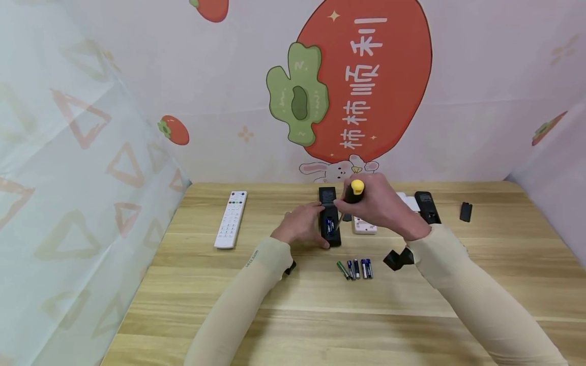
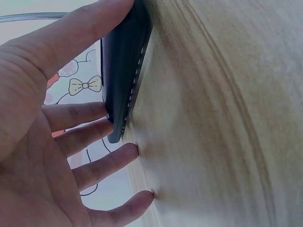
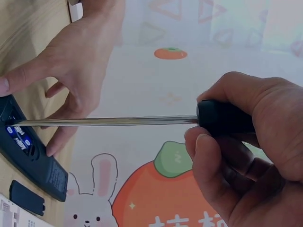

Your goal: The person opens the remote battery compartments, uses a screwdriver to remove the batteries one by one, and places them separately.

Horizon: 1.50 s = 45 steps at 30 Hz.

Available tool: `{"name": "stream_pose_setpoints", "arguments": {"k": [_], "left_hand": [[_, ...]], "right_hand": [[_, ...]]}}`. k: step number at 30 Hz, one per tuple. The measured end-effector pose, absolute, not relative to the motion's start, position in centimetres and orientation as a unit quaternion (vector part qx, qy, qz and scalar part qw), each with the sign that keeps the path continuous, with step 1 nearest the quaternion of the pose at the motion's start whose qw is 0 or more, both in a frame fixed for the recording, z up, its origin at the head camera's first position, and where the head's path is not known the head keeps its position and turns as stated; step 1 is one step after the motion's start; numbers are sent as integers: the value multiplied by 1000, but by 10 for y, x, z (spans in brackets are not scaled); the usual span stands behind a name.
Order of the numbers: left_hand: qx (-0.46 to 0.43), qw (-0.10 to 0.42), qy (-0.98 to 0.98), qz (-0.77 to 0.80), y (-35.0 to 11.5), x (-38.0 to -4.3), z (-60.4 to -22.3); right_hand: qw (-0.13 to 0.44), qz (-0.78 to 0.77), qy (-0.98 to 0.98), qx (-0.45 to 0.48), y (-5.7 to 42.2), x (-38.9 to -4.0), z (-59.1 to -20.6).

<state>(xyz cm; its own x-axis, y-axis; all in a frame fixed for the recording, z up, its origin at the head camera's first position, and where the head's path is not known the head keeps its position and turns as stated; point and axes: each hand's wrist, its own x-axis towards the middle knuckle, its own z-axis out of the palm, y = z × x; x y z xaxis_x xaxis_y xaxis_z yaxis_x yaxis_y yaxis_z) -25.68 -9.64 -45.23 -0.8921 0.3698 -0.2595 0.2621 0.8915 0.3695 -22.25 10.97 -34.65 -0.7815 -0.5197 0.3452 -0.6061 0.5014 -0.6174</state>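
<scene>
A black remote control [image 1: 330, 239] lies back side up on the table, its battery bay uncovered with blue batteries [image 3: 20, 137] inside. My left hand [image 1: 302, 223] steadies it, fingers straight and spread along its left side and the thumb at its near end. In my right hand [image 1: 373, 203] is a screwdriver [image 3: 109, 121] with a long metal shaft and a black handle topped in yellow. Its tip reaches into the bay, right at the end of a battery. In the left wrist view, the fingertips meet the edge of the remote.
Several loose batteries [image 1: 354, 269] lie nearer me. A white remote [image 1: 231, 221] lies at left. Behind the right arm are a white device [image 1: 364, 227] and another black remote [image 1: 426, 203]. A small black cover [image 1: 466, 212] lies far right; another cover [image 3: 27, 196] sits beside the remote.
</scene>
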Motion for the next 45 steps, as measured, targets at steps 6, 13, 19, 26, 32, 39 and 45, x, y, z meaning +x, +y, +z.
{"name": "stream_pose_setpoints", "arguments": {"k": [6, 13, 19, 26, 32, 39, 45], "left_hand": [[164, 161, 958, 169, -95, -255, -452], [165, 162, 959, 163, -95, -256, -452], [162, 162, 958, 170, -95, -255, -453], [159, 163, 959, 169, -95, -254, -452], [160, 161, 960, 167, -96, -252, -452], [169, 155, 959, 164, -96, -252, -453], [171, 146, 961, 161, -96, -253, -451]], "right_hand": [[61, 371, -868, 325, 108, -224, -346], [83, 352, -873, 327, 102, -219, -348], [103, 336, -873, 338, 96, -214, -351], [141, 294, -859, 394, 93, -195, -359], [166, 252, -847, 437, 97, -185, -368], [199, 251, -802, 504, 104, -180, -378], [201, 252, -782, 534, 107, -175, -382]]}}
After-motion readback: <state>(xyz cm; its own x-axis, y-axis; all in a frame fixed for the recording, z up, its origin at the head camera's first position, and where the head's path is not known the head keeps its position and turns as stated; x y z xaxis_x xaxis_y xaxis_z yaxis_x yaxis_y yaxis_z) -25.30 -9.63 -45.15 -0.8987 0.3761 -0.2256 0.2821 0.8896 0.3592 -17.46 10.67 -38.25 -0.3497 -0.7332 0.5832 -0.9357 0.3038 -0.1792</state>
